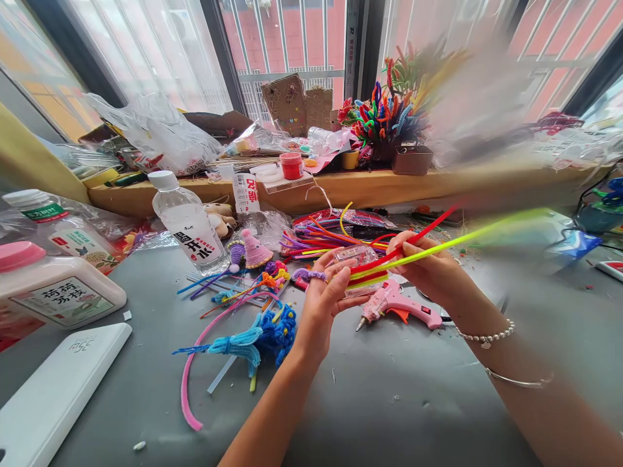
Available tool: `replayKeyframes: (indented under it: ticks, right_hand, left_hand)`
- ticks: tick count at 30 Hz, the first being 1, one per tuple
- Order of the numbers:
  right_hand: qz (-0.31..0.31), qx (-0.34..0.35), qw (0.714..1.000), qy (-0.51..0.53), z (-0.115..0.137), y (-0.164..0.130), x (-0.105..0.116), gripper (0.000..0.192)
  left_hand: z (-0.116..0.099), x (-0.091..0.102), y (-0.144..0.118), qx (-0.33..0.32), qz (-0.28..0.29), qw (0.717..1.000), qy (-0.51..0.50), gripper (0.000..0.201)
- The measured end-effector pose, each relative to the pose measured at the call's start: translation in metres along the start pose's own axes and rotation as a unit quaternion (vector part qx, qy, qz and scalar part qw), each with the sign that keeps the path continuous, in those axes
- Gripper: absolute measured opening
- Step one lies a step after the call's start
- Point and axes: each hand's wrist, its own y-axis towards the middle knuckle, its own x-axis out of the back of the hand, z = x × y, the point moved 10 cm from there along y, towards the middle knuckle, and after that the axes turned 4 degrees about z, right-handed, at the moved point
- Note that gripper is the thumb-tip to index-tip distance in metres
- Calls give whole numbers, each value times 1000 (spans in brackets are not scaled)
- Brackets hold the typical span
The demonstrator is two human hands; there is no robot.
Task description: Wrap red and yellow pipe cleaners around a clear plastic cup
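My left hand [325,295] grips a small clear plastic box [351,256] with red and yellow-green pipe cleaners wound round it. My right hand [428,267] pinches a red pipe cleaner [428,228] and a yellow-green pipe cleaner [487,232], whose long ends stream off to the right, blurred by motion. Both hands hover above the grey table [389,402], just over a pink glue gun [396,305].
Blue pipe-cleaner flowers [272,331], a pink pipe cleaner [195,363] and a loose pipe-cleaner heap [331,233] lie on the table. A water bottle [187,220], white tub [53,292] and white flat device [53,389] sit left. The cluttered sill [370,185] holds a pipe-cleaner bouquet [384,113].
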Motion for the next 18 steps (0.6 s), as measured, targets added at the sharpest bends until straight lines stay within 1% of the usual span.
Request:
replayKeyframes:
  ticks: [6,11,16,18]
  right_hand:
    - [-33,-17,999,3,-1,0,5,11]
    - [-29,-24,999,-15,-4,-1,2,12]
    - [-33,13,995,-88,3,-2,0,8]
    - [-38,27,994,-100,6,-2,1,7]
  left_hand:
    - [3,0,0,6,0,1000,11,44]
    - [4,-1,-1,10,-1,1000,2,42]
    - [6,0,-1,16,-6,1000,-12,43]
    - [7,-1,-1,19,-7,1000,-11,43]
